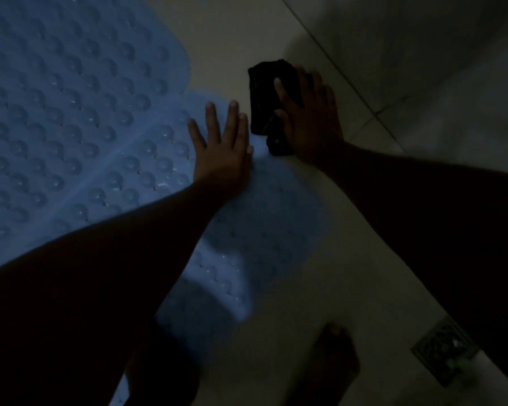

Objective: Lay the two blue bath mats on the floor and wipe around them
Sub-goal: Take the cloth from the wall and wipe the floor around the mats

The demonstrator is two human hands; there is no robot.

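Two blue bath mats with round suction bumps lie flat on the pale tiled floor. The far mat [71,83] fills the upper left; the near mat [241,230] runs from the centre down toward me and overlaps it. My left hand [220,145] rests flat, fingers spread, on the near mat's right edge. Just right of it, my right hand [308,115] presses a black cloth [264,98] onto the bare floor beside the mat. The scene is dim.
A square metal floor drain [443,353] sits at the lower right. My bare foot [332,356] stands on the tiles near the bottom centre. Tile grout lines [335,63] run diagonally at the upper right.
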